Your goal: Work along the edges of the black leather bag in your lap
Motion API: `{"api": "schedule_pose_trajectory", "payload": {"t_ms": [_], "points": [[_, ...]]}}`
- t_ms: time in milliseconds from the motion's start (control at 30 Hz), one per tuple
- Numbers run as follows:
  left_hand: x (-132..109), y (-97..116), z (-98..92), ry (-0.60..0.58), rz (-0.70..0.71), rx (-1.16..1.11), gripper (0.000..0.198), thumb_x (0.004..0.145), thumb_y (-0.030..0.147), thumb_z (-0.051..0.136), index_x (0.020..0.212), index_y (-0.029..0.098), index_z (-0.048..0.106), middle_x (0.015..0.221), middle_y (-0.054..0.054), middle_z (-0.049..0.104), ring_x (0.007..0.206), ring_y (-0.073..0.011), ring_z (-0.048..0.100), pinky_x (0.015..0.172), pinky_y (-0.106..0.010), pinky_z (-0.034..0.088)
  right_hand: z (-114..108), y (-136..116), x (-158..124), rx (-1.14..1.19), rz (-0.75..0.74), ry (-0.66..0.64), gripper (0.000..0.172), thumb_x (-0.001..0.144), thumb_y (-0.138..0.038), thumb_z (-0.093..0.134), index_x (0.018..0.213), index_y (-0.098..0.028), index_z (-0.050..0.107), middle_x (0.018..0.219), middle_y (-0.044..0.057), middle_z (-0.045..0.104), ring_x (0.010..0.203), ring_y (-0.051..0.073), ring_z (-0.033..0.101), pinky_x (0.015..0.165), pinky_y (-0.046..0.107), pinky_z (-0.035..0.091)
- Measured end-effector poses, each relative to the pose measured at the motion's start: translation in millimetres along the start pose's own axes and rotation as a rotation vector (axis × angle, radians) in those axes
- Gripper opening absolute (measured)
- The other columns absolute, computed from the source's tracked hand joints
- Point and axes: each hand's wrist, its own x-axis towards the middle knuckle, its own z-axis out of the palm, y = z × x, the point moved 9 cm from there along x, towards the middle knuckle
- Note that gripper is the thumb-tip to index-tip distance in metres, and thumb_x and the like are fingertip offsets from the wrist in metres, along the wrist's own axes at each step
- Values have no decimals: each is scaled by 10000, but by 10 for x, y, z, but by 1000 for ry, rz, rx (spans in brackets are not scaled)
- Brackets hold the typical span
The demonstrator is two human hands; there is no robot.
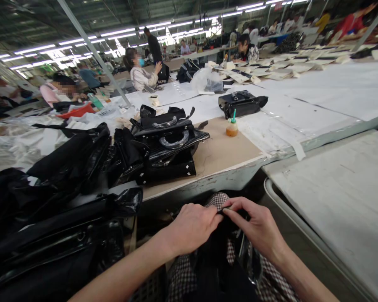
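Observation:
In my lap lies a black bag (217,247), dark cloth with a glossy wrapped part at its right side. My left hand (193,226) is closed on its upper edge, fingers curled under and partly hidden. Close against it, my right hand (255,220) pinches the same edge between thumb and fingers. The two hands almost meet at the fingertips. Much of the bag is dark, so its details do not show. Checked cloth (219,199) covers my legs beneath it.
Stacked black handbags (173,142) with plastic-wrapped handles lie on the table ahead; more black bags (59,235) pile up at left. A small bottle (232,128) of amber liquid stands near another black bag (241,102). A white-topped table (340,180) borders my right side. Co-workers sit farther back.

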Motion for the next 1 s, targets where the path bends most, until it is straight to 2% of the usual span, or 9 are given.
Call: {"api": "schedule_pose_trajectory", "payload": {"t_ms": [100,200,300,433,567,800,900,1000], "points": [[-208,-74,98,-88,-139,21,405,1015,359,340,782,168,611,700,-61,666,683,-258,660,619,-315,438,14,32,-3,-29,27,32,164,896,-299,594,750,-224,591,954,30,718,890,215,675,806,304,508],[-443,-104,235,-119,-227,-53,422,1009,356,339,712,176,579,671,-43,645,658,-227,637,594,-287,394,55,53,-18,-20,33,25,159,898,-309,588,760,-229,598,957,23,715,904,216,675,815,305,499],[-599,-97,328,-79,-288,-269,363,982,330,396,678,181,527,598,6,580,567,-160,578,540,-246,331,28,83,-36,-17,34,40,175,902,-317,577,751,-231,596,967,26,716,914,222,674,822,312,497],[-649,-47,400,-23,-336,-641,342,954,308,411,635,185,421,508,54,437,472,-95,463,501,-210,298,-107,188,-73,-20,88,90,197,889,-352,596,739,-226,609,979,43,721,915,238,670,823,330,500],[-598,21,375,84,-234,-572,340,934,305,415,618,183,391,547,48,363,501,-92,360,516,-233,260,-170,261,-119,25,117,100,192,880,-371,623,759,-221,628,986,41,720,960,239,660,861,333,495],[-627,-13,521,228,-176,-456,369,952,295,318,603,190,377,531,38,350,462,-94,360,507,-257,250,-141,270,-139,52,108,70,202,886,-368,611,759,-212,625,1001,58,718,957,244,655,875,352,502],[-654,-31,533,194,-183,-452,406,981,332,308,618,192,423,517,31,426,451,-99,401,491,-250,262,-139,247,-128,27,112,55,214,890,-362,599,735,-214,610,1001,54,719,950,239,656,856,343,505],[-645,-56,432,133,-208,-444,396,998,401,369,696,193,520,630,16,586,539,-119,530,526,-236,327,-126,184,-127,12,106,52,201,894,-346,591,740,-218,603,996,41,718,946,229,659,842,326,507]]}}
